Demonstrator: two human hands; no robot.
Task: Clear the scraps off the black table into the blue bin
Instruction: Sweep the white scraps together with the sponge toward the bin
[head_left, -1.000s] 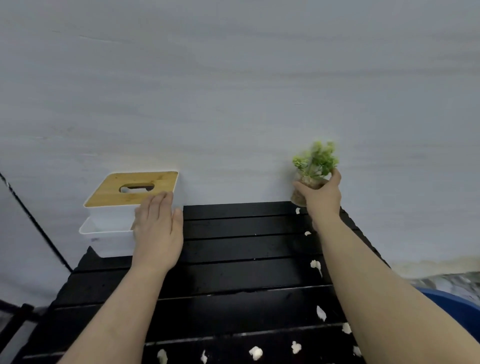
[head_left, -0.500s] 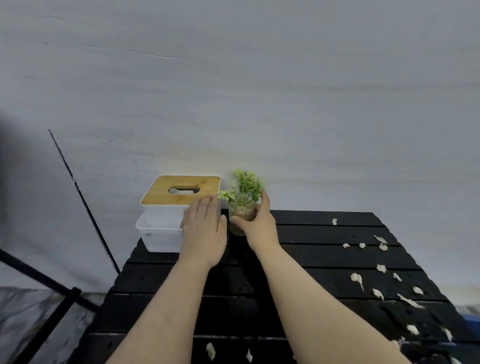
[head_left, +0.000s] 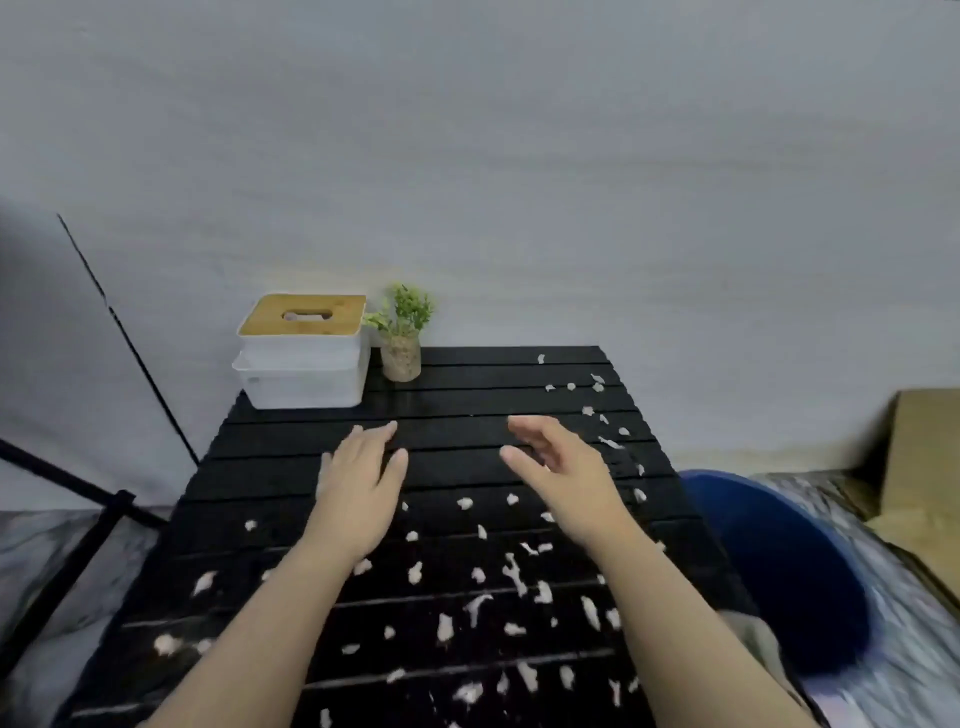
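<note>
Sweeping too hard with the left hand (head_left: 358, 493) and right hand (head_left: 563, 475), both loose and empty, could flick scraps (head_left: 444, 626) past the blue bin (head_left: 753, 519).

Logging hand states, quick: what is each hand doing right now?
Left hand: open, holding nothing.
Right hand: open, holding nothing.
</note>
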